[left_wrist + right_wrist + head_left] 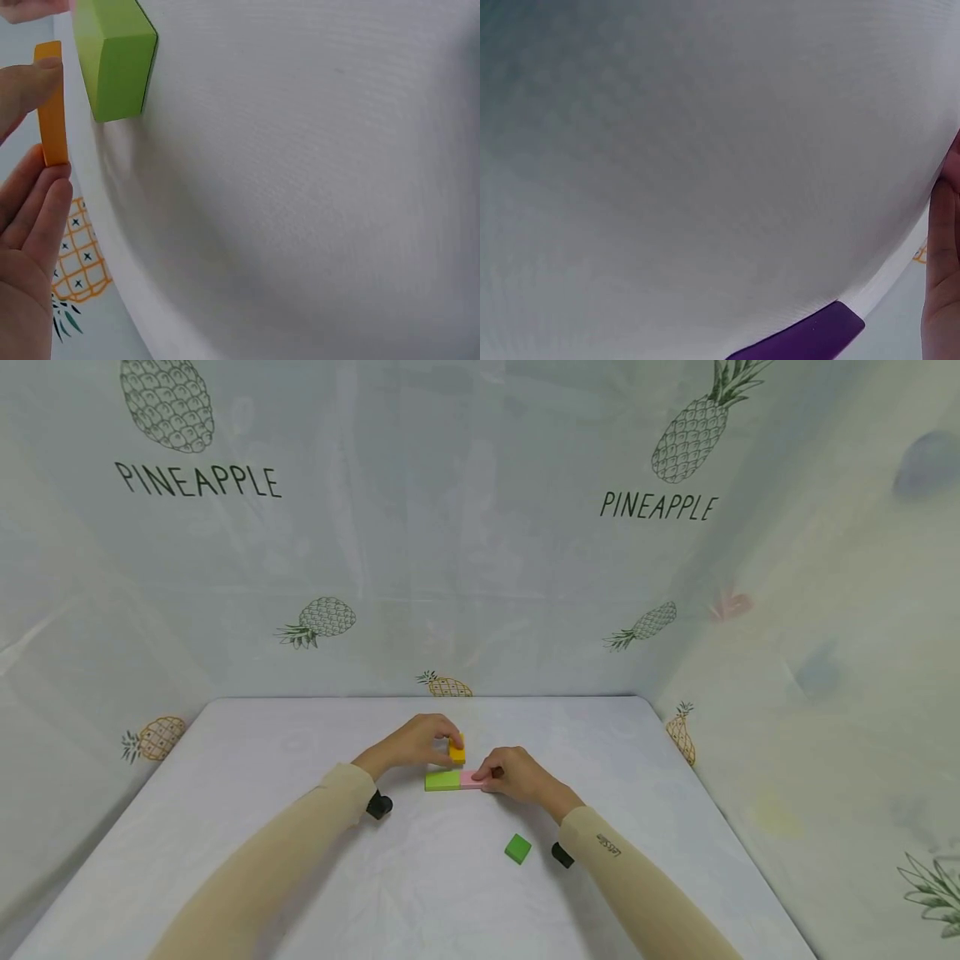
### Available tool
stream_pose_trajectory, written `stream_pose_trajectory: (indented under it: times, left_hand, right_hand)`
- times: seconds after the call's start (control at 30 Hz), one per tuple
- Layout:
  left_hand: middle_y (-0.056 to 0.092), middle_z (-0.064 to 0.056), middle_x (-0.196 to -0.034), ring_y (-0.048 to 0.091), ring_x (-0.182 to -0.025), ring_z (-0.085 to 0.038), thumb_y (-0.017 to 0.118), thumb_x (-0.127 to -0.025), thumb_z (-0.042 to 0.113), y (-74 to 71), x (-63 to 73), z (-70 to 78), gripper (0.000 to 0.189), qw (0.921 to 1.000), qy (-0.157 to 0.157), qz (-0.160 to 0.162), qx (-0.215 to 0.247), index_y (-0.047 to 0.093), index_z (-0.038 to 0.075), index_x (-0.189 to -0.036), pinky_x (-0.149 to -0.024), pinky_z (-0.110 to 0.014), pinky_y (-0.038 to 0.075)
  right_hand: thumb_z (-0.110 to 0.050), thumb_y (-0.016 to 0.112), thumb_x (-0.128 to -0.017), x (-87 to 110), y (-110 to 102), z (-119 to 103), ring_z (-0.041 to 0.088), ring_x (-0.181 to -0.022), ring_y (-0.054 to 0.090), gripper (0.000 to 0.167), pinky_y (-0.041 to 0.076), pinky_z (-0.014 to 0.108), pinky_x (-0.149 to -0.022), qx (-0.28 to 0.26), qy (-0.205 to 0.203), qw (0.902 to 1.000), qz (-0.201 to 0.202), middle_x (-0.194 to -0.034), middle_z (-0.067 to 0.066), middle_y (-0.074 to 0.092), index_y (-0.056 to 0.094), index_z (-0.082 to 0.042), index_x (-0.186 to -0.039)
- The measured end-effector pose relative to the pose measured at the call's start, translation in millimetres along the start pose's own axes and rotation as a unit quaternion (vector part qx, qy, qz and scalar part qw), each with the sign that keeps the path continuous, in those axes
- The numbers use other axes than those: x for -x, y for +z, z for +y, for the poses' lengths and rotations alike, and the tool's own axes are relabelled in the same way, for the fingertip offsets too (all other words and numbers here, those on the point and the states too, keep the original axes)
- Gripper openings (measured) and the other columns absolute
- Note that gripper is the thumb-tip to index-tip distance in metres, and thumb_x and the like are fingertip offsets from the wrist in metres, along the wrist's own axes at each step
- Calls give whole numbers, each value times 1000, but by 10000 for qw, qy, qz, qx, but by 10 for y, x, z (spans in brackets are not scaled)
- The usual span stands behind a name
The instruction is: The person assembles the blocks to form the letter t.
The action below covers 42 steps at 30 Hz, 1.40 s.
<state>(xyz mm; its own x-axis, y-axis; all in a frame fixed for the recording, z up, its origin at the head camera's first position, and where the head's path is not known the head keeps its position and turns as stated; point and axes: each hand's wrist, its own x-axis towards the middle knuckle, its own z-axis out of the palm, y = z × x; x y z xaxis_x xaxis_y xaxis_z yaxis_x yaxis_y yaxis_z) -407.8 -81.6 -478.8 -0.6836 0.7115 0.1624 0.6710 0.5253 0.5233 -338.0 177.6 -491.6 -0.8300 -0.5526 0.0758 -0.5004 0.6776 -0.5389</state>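
Note:
A yellow-orange block (457, 752) is held between the thumb and fingers of my left hand (420, 741), just beyond a light green block (442, 781). In the left wrist view, the thumb presses one face of this orange block (52, 112) while the fingertips support its lower end. The light green block lies end to end with a pink block (470, 780) on the table. My right hand (519, 774) pinches the pink block at its right end, covering part of it. Only a few fingers of that hand show at the right wrist view's edge.
A darker green block (517, 849) lies on the white table (420, 893), nearer to me. The right wrist view shows a purple block (810, 337) by the right hand. Pineapple-printed curtain (465, 543) hangs behind the table's far edge.

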Motion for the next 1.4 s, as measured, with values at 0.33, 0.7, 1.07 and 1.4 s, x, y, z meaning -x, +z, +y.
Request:
stream_pose_trajectory:
  times: [0.33,0.7,1.07,1.4]
  left_hand:
    - [73,6,-117,64,-117,-17,90,-86,15,17,-6,-17,24,10000,13,-51,-24,80,19,-108,-108,-41,50]
    - [72,4,-121,64,-117,-18,89,-89,18,71,-33,-91,22,9994,-290,-180,2,80,20,-109,-109,-41,51]
    - [72,4,-121,63,-113,-17,88,-89,17,70,-27,-118,22,9990,-377,-240,56,79,20,-108,-106,-41,52]
    - [72,4,-121,63,-112,-17,88,-89,18,62,-23,-101,22,9983,-463,-326,151,79,20,-110,-105,-38,52]
  right_hand:
    - [-10,82,-94,-5,10,22,7,-88,58,14,52,23,-78,-68,-17,10000,20,-100,-8,73,84,-16,-106]
    - [-9,81,-95,-2,3,0,8,-88,59,14,53,24,-79,-227,132,9997,-21,-102,-9,74,83,-17,-107]
    - [-10,81,-95,-12,0,2,9,-94,62,13,55,27,-84,-101,158,9998,15,-103,-8,75,84,-18,-105]
    - [-10,81,-95,-2,2,6,9,-91,60,14,53,26,-80,-120,168,9998,36,-102,-8,74,84,-18,-106]
